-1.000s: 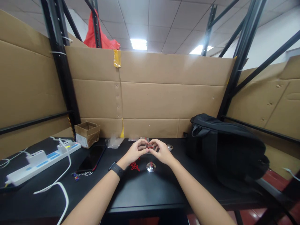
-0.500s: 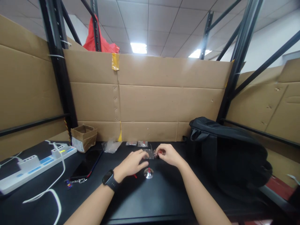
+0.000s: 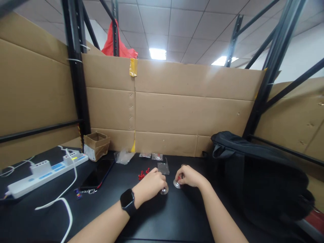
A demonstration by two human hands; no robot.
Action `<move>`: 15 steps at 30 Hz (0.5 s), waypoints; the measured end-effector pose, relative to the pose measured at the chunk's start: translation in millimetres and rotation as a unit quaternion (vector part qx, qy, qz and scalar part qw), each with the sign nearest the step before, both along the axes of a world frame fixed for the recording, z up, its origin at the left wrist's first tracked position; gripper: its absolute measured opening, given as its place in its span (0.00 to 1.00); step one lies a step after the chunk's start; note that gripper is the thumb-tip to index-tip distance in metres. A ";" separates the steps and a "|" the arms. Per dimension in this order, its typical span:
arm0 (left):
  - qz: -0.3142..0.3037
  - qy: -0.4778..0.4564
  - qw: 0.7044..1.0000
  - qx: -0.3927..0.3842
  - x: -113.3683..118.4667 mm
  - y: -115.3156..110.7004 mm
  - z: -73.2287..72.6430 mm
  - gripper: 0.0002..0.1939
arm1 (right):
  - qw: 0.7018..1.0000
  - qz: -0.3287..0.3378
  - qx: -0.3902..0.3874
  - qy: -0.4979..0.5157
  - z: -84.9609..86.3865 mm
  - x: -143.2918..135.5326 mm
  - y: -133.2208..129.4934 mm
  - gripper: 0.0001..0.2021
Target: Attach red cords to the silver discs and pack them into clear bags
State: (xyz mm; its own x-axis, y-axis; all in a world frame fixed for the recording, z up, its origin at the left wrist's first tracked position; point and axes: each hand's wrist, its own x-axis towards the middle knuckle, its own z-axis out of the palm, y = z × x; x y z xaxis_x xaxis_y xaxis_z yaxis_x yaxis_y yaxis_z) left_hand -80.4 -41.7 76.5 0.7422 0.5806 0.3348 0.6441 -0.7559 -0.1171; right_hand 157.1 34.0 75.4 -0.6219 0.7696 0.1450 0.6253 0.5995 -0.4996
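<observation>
My left hand (image 3: 153, 185), with a dark watch on its wrist, is closed over a small shiny round dome (image 3: 164, 191) on the black table. Right of it, my right hand (image 3: 188, 176) pinches the red top of a second clear, shiny disc (image 3: 176, 184). The two discs are a short way apart. Red cord-like pieces (image 3: 143, 174) lie just behind my left hand. A clear flat packet (image 3: 163, 168) rests between and beyond the hands.
Small packets (image 3: 157, 157) and a crumpled plastic bag (image 3: 124, 157) lie along the cardboard wall (image 3: 167, 111). At left are an open box (image 3: 96, 146), a phone (image 3: 97, 174) and a white power strip (image 3: 48, 175). A black backpack (image 3: 255, 175) fills the right side.
My left hand has come down and closed on the shiny dome. My right hand has moved nearer, bringing its disc to the table. The red pieces are now more exposed, and the view has shifted.
</observation>
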 end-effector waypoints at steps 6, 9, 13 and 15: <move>0.034 0.002 0.999 0.001 -0.3 2.1 -0.4 0.14 | 0.998 -0.057 -0.036 0.005 -8.0 2.6 9.2 0.08; 0.032 -0.015 0.999 -0.011 -1.1 4.7 -2.9 0.12 | 0.998 -0.065 -0.016 -0.010 -8.2 0.6 8.3 0.07; 0.054 -0.104 0.993 -0.011 -2.2 6.5 2.8 0.10 | 0.997 -0.065 0.005 -0.028 -5.7 -2.0 3.6 0.07; 0.065 -0.178 0.982 -0.021 -5.9 7.8 9.0 0.10 | 0.996 -0.073 0.018 -0.038 -4.3 -1.6 1.3 0.08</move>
